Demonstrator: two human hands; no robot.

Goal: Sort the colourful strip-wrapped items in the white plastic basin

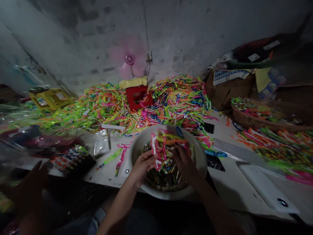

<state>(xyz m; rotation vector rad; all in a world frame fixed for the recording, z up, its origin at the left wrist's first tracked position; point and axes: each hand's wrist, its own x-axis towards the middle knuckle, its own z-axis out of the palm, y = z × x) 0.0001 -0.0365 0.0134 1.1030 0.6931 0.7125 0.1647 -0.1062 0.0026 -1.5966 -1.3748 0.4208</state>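
Note:
A pale round basin (168, 195) stands at the table's front edge, filled with small multicoloured tube-like pieces and bright plastic strips. Over its left side my left hand (143, 164) is closed, pinching a pink-and-white plastic piece (154, 145) held upright. My right hand (184, 161) reaches into the right side of the basin with bent fingers pointing down. What those fingers grip, if anything, is dark and cannot be made out. A pink strip (164, 147) shows between the two hands.
Loose coloured plastic pieces (181, 101) heap along the wall around a red stool (139, 98). A pink fan (130, 59) spins behind. A woven basket (256, 119) and a white power bank-like slab (266, 186) lie right. Another person's blurred hand (26, 186) is at left.

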